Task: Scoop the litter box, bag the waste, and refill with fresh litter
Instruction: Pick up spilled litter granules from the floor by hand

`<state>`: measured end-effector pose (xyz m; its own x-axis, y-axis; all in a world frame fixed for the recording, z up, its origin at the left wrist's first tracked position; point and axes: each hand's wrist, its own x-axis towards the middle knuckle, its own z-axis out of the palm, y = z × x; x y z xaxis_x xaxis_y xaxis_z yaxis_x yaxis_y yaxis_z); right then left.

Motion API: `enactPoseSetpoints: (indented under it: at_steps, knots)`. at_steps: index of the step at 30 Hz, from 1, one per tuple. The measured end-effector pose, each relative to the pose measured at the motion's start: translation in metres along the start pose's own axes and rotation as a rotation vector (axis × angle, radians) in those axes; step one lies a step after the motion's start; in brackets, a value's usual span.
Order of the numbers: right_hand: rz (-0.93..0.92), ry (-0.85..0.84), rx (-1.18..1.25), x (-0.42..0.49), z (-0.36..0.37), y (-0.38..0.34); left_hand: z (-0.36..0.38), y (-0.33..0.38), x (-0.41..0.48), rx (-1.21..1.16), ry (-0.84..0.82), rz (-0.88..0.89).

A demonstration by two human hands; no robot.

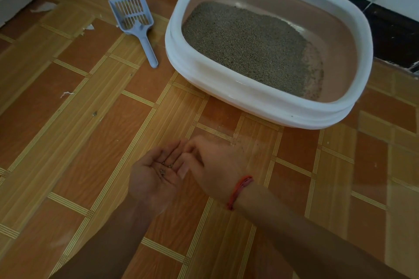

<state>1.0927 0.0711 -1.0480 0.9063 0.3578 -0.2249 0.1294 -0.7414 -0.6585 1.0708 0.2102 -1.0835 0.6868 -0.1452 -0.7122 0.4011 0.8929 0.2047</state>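
Note:
A white-rimmed litter box [256,97] stands on the floor at the upper right, holding grey-brown litter [247,45] that covers most of its pink bottom. A pale blue slotted scoop [136,22] lies flat on the floor to the box's left, handle pointing toward me. My left hand [154,176] is cupped palm up in front of the box with a few litter grains [165,169] in it. My right hand [210,163], with a red thread on its wrist, rests fingertips against the left palm; its fingers are pinched together.
Wood-pattern tiled floor [90,142] all around, with small white scraps [44,7] at the upper left and loose grains scattered near the box's front. A white wall with a dark skirting [390,29] runs behind the box.

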Motion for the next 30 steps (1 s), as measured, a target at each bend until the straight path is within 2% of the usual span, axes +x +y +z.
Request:
enactPoseSetpoints:
  at_steps: [4, 7, 11, 15, 18, 20, 30]
  knots:
    - [-0.077, -0.056, 0.044, -0.001, 0.014, -0.023, -0.004, 0.002, -0.002, 0.036, -0.053, -0.076]
    - [-0.122, -0.083, 0.009, -0.003, 0.019, -0.026, -0.004, 0.003, -0.003, 0.012, -0.036, -0.071]
    - [-0.147, 0.001, 0.038, -0.002, 0.012, -0.019, -0.003, 0.005, -0.002, -0.011, -0.030, -0.035]
    - [0.015, 0.163, -0.002, 0.006, -0.005, 0.021, -0.002, 0.005, -0.001, -0.033, 0.008, 0.007]
    - [0.199, 0.150, -0.060, 0.009, -0.016, 0.058, -0.001, 0.004, -0.002, -0.030, 0.011, 0.004]
    - [0.259, 0.138, -0.104, 0.011, -0.019, 0.073, -0.001, 0.004, -0.001, -0.019, 0.013, 0.007]
    - [0.260, 0.087, -0.159, 0.017, -0.015, 0.081, -0.001, 0.005, -0.001, -0.024, 0.023, 0.006]
